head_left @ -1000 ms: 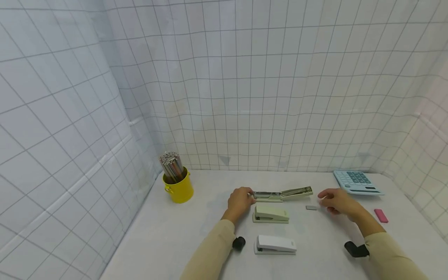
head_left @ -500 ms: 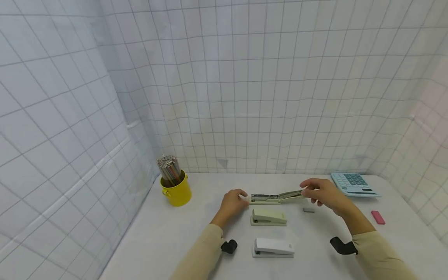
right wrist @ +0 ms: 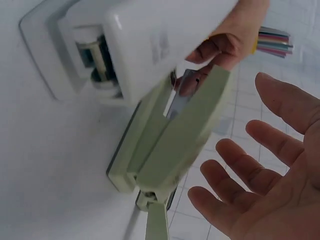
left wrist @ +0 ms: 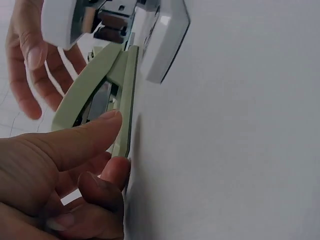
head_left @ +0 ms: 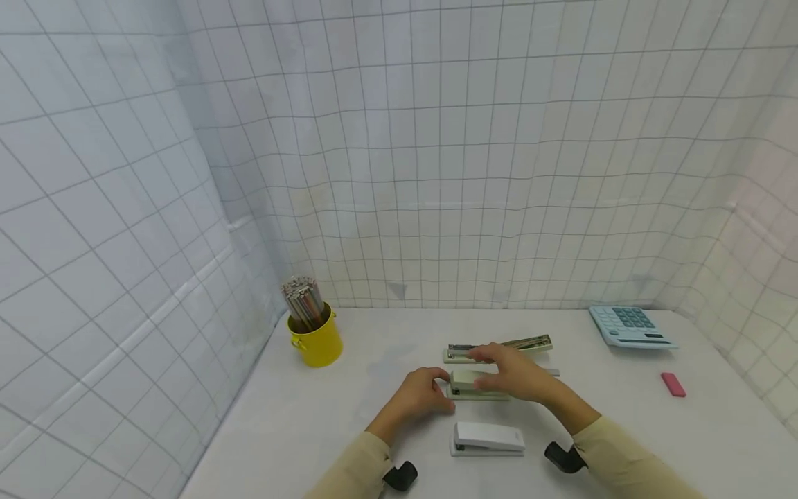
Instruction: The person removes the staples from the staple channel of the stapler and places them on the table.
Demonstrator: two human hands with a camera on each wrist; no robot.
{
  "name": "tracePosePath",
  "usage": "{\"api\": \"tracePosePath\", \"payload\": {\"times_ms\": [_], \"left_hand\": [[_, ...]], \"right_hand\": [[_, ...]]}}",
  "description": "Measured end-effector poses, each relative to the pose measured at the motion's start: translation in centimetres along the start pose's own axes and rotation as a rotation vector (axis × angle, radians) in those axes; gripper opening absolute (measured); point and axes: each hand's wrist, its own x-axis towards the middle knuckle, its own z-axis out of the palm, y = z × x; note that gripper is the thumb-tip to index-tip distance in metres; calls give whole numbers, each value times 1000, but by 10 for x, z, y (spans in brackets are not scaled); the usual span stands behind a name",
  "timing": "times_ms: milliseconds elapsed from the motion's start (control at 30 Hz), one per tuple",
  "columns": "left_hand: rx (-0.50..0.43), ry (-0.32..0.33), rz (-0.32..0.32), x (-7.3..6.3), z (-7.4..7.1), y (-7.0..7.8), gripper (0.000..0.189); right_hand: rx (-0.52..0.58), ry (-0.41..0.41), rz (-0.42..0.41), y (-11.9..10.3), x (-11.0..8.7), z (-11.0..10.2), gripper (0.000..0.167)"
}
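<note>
A pale green stapler lies on the white table, its top down over its base. At its left end is my left hand; in the left wrist view its thumb and a finger pinch the stapler's base. My right hand hovers over the stapler's right part and hides some of it. The right wrist view shows that hand's fingers spread, apart from the stapler. Just behind, another pale green stapler lies folded wide open, partly covered by the right hand.
A white stapler lies in front of the hands. Right of the green stapler is a small grey strip. A light blue calculator and a pink block are farther right. A yellow bucket of pencils stands at left.
The right hand has moved left, from beside the grey strip, past the open stapler's raised end, to above the middle stapler. The left hand has come nearer, from the open stapler to the middle one.
</note>
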Motion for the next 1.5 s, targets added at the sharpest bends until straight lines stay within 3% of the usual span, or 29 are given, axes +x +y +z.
{"api": "tracePosePath", "payload": {"times_ms": [133,300,700,967,1200,1500], "left_hand": [[10,60,2,-1,7,4,45],[-38,107,-11,1,10,6,37],[14,172,15,10,10,2,22],[21,178,14,9,8,5,19],[24,168,-18,8,10,4,19],[121,176,23,9,11,3,21]], "right_hand": [[-59,-19,-40,-1,12,17,56],[-33,-44,-22,-2,24,28,54],[-89,-16,-2,-2,35,36,37],[-93,12,-8,2,35,39,30],[-2,63,9,9,27,38,36],[174,103,30,9,11,28,38]]}}
